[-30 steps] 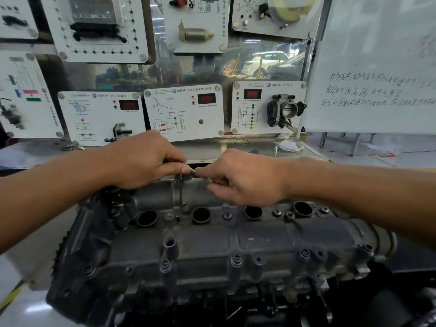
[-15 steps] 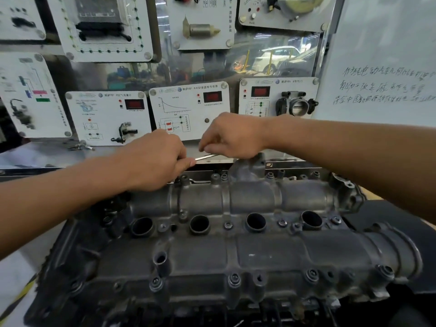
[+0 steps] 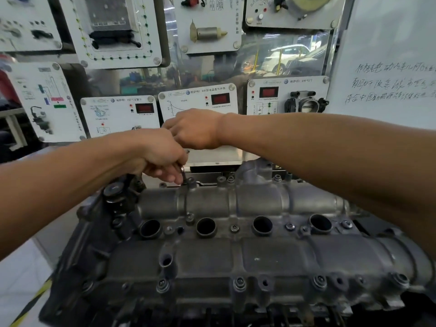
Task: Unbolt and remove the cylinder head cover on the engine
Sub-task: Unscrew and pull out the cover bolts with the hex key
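The grey cast cylinder head cover [image 3: 236, 251] fills the lower middle, with several round plug holes and bolts along its edges. My left hand [image 3: 160, 156] hovers over the cover's far left edge and pinches the short upright leg of a thin metal key [image 3: 183, 177] standing in a bolt [image 3: 190, 181] there. My right hand [image 3: 195, 128] is just behind and above the left, fingers curled round the key's long end, which it hides.
White sensor training panels [image 3: 198, 107] stand close behind the engine. A whiteboard [image 3: 389, 67] with handwriting is at the right. A black fitting [image 3: 118, 194] sits at the cover's left end. Pale floor [image 3: 21, 274] with a yellow stripe lies at the lower left.
My right hand has swung left and away from me with the key's long end, from over the cover to behind the left hand. The left hand has stayed at the bolt.
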`<action>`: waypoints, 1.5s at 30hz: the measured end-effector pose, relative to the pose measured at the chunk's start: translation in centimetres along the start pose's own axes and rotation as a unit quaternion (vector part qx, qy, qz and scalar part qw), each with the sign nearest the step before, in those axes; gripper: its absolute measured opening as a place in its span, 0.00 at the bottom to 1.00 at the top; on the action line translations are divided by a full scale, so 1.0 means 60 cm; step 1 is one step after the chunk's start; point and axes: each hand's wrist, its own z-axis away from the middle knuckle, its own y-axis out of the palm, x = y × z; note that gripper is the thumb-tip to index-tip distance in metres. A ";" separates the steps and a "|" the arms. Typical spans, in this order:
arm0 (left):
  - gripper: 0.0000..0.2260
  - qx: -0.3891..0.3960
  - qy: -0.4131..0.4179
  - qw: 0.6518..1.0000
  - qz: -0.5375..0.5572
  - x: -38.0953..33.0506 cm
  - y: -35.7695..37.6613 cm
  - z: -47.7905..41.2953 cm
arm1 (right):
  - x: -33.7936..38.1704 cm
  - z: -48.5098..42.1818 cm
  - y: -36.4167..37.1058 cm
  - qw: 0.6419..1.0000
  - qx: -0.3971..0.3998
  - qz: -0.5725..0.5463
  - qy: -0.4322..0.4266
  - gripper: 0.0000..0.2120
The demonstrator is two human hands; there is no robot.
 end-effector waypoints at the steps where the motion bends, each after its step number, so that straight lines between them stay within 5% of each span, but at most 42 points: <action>1: 0.10 0.007 -0.007 1.000 -0.003 -0.003 -0.001 0.002 | 0.000 0.001 0.001 1.000 -0.008 0.001 -0.005 0.12; 6: 0.11 0.012 0.014 1.000 0.003 -0.004 0.001 0.010 | 0.003 0.022 0.011 0.999 -0.023 -0.014 0.031 0.11; 13: 0.10 0.012 0.029 0.999 -0.013 -0.003 0.004 0.007 | 0.030 0.029 0.024 0.975 0.081 -0.115 0.174 0.10; 16: 0.09 0.017 0.038 0.999 -0.010 -0.010 -0.004 0.010 | 0.024 0.023 -0.008 0.972 0.120 -0.112 0.166 0.10; 22: 0.14 -0.151 0.211 0.965 0.018 -0.035 -0.106 0.020 | -0.055 0.045 -0.133 0.968 0.012 -0.043 0.248 0.13; 28: 0.07 -0.036 0.348 0.924 -0.154 -0.009 -0.057 0.024 | 0.054 0.199 -0.167 0.955 0.101 -0.093 0.264 0.15; 35: 0.08 -0.025 0.478 0.826 -0.297 -0.060 0.034 0.002 | 0.208 0.280 -0.150 0.876 0.029 -0.212 0.433 0.16; 45: 0.08 -0.024 0.491 0.828 -0.269 -0.044 0.035 -0.005 | 0.243 0.253 -0.141 0.826 -0.054 -0.264 0.495 0.17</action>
